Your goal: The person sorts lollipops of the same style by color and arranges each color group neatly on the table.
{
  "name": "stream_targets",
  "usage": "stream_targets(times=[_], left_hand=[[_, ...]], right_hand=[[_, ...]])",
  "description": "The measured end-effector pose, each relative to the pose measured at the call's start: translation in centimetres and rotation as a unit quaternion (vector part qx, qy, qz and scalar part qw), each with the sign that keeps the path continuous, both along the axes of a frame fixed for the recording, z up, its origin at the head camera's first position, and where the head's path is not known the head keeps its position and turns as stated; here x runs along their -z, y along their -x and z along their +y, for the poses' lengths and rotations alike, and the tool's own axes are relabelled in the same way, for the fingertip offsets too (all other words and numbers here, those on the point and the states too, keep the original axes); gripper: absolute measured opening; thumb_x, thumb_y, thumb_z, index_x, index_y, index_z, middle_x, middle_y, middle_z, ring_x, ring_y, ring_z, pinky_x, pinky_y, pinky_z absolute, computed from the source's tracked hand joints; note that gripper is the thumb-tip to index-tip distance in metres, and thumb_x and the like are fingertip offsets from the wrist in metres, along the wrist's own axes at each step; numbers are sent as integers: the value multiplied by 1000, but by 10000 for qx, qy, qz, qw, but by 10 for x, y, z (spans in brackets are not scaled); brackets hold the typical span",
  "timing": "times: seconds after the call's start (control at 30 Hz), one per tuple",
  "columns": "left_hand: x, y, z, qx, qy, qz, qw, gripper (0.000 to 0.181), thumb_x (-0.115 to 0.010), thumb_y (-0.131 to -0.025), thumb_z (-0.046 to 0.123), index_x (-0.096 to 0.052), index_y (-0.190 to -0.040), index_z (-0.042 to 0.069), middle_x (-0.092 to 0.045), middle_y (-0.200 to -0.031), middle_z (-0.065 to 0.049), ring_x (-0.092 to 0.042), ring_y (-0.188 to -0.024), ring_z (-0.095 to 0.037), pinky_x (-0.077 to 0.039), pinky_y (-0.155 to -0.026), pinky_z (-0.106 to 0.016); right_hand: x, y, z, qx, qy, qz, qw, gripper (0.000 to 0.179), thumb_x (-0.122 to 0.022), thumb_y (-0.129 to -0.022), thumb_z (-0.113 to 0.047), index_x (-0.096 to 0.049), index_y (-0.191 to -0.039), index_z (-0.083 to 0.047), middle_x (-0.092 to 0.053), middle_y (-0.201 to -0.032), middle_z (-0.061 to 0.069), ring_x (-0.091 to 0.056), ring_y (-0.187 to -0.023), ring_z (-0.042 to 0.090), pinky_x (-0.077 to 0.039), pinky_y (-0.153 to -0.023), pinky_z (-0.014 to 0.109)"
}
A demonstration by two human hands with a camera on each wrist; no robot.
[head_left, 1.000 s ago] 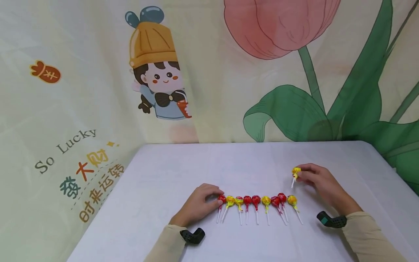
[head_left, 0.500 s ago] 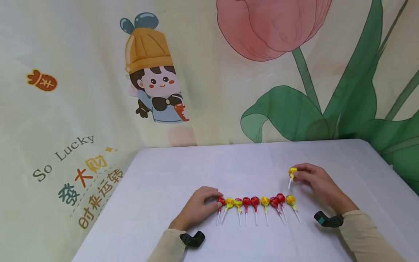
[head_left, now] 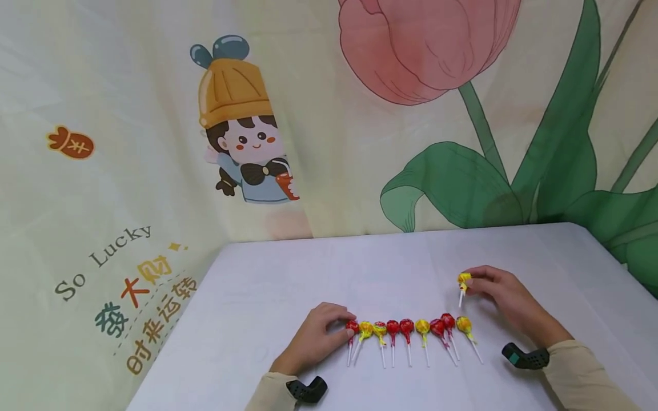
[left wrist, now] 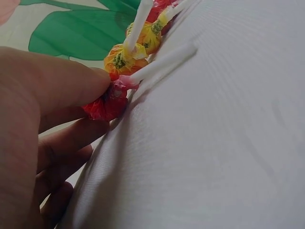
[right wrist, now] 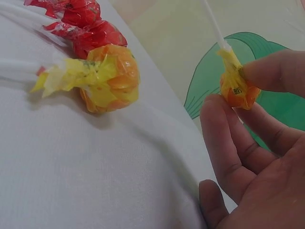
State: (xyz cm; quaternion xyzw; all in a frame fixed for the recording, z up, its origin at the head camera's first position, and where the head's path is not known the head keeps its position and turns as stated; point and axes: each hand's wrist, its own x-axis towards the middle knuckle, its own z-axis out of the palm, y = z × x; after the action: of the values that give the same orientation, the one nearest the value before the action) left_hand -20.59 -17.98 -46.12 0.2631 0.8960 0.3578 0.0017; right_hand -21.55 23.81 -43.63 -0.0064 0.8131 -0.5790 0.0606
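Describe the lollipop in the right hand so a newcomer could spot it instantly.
On the white table, nine lollipops lie in a row. Behind its right end, the right hand pinches a yellow lollipop, the only one outside the row.

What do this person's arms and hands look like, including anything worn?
Both the left sleeve and right sleeve are plain beige, ending near the wrists. The left hand and right hand are bare, without gloves. Each wrist has a bent black device: the left device looks all black, while the right device shows a teal patch. No cables are visible.
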Motion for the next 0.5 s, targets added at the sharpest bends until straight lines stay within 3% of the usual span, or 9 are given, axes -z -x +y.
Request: stream_targets(times=[0.23, 0.5], left_hand=[[-4, 2, 3, 50, -88, 217, 9997, 24, -72, -93, 31, -74, -115, 23, -64, -119, 11, -54, -118, -13, -41, -103, -47], [2, 1, 1, -54, 43, -111, 9999, 25, -71, -93, 33, -73, -117, 26, -63, -121, 12, -52, -120, -12, -40, -105, -46]], right_hand=[[-11, 4, 2, 100, -81, -124, 9998, 55, -54, -102, -44, -50, -140, -5, -54, -136, 15, -53, -118, 30, -39, -108, 50], [-13, 14, -9, 506, 518, -516, 9960, 65, -58, -99, -50, -45, -143, -4, -51, -138, 17, -54, -122, 32, -43, -105, 41]])
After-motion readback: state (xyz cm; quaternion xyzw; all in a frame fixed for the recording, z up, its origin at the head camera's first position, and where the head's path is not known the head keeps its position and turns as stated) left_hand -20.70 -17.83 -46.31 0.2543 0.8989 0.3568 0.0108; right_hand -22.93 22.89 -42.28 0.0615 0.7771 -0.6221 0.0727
